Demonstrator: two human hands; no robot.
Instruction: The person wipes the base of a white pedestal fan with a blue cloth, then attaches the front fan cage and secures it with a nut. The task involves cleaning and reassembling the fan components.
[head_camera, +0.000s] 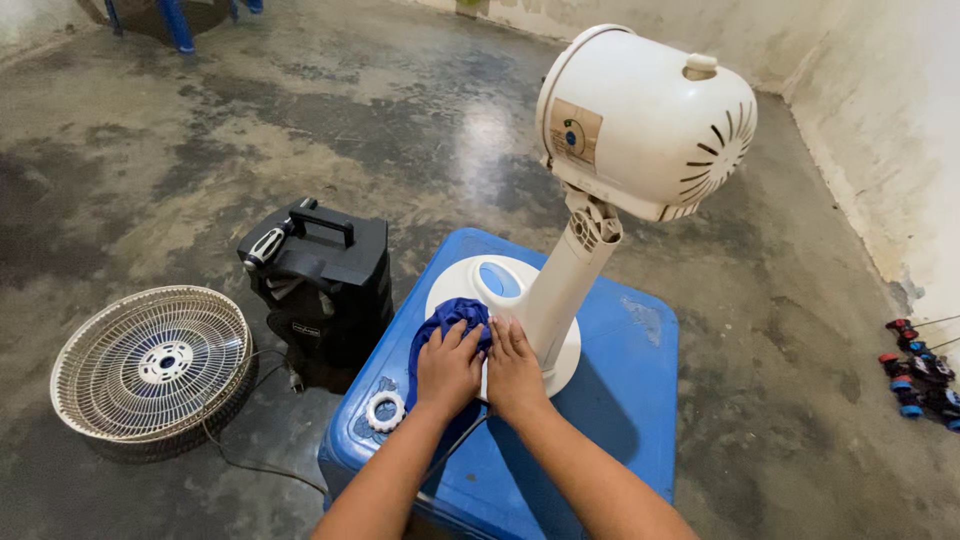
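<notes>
Beige and square, a paper label (575, 133) with a small blue-green round mark sits on the back of the white plastic motor housing (650, 120) of a table fan, which leans on its white neck (562, 285) above the round white fan base (470, 283). This base stands on a blue plastic box lid (620, 380), near its far left corner.

Both forearms come in from the lower edge. The left hand (448, 368) lies palm down with fingers bent, pressing a dark blue crumpled cloth (452, 318) on the near left part of the base. The right hand (514, 368) lies flat just beside it, fingers straight and close together, touching the base at the foot of the neck; it grips nothing.

A white toothed plastic ring (385, 410) lies on the lid near its left edge. On the concrete floor (250, 120) to the left stand a black boxy speaker with handle (320, 275) and a cream wire fan grille (150, 362). Small toy cars (920, 380) lie at the right wall.
</notes>
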